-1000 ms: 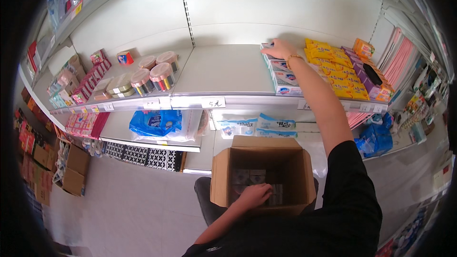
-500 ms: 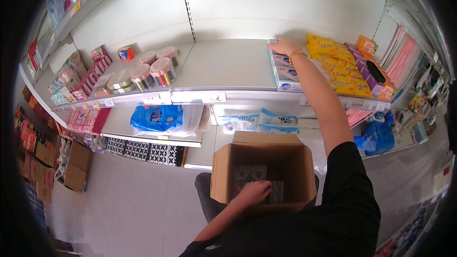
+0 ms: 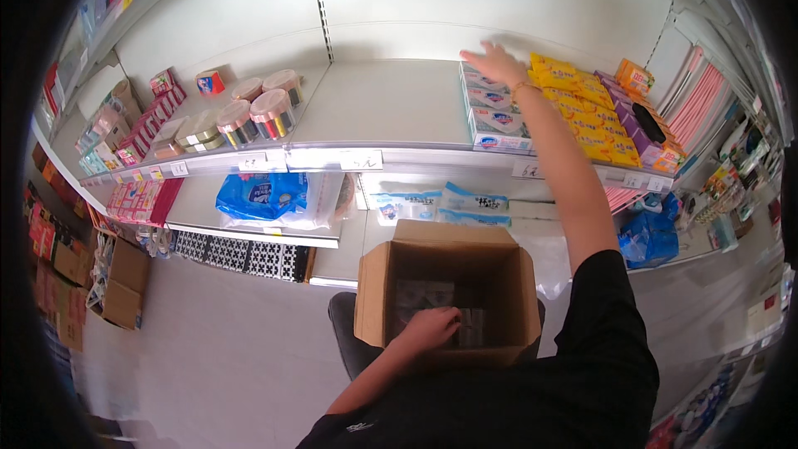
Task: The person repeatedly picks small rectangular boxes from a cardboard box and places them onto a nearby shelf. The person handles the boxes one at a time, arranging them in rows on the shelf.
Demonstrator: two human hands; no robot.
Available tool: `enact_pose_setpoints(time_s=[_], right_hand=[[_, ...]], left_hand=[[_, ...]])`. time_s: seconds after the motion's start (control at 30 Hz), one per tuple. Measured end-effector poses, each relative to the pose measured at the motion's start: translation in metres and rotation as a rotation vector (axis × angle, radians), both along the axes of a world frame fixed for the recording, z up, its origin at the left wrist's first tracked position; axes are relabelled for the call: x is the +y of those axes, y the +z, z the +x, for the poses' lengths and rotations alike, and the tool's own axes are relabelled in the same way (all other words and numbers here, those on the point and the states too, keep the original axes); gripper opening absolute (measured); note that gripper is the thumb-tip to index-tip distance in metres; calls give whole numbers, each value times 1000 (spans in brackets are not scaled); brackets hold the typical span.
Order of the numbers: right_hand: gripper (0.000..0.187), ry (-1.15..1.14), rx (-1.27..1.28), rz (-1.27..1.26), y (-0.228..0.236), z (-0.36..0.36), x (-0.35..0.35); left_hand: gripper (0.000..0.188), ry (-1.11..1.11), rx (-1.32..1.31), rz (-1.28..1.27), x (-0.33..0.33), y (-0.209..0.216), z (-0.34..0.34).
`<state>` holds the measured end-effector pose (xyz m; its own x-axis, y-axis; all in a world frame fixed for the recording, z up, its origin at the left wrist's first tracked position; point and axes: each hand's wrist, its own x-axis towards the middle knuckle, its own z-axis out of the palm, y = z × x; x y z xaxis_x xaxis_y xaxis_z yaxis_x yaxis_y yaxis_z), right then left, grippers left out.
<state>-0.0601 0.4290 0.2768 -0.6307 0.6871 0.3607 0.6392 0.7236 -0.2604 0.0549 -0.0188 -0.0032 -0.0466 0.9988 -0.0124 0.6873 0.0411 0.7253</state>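
Note:
My right hand (image 3: 497,65) is stretched out over the back of a row of white and teal soap boxes (image 3: 499,119) on the shelf, its fingers apart and holding nothing. The boxes lie flat, one behind another, and my wrist passes over their right side. Below, my left hand (image 3: 431,329) is inside an open cardboard box (image 3: 454,235), its fingers curled in beside small pale cartons (image 3: 472,326). What those fingers grip, if anything, is hidden.
Yellow packets (image 3: 586,116) stand right of the soap boxes, then purple boxes (image 3: 636,120). Round jars with pink lids (image 3: 272,108) are at the left. A price rail (image 3: 416,157) edges the shelf. Blue bags (image 3: 262,194) lie on the lower shelf; a dark stool (image 3: 342,328) is beneath the cardboard box.
My right hand has lifted off the soap boxes and its fingers have spread. My left hand stays inside the cardboard box. The whole view has shifted slightly.

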Motion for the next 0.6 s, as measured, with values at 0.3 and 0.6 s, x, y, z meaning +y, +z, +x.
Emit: enact_pose_setpoints(time_s=[0.3, 0.6], right_hand=[[31, 790, 137, -208, -42, 198, -226], [28, 430, -304, -857, -271, 290, -328]], left_hand=[[21, 205, 136, -148, -11, -11, -3], [18, 161, 221, -167, 13, 13, -12]])
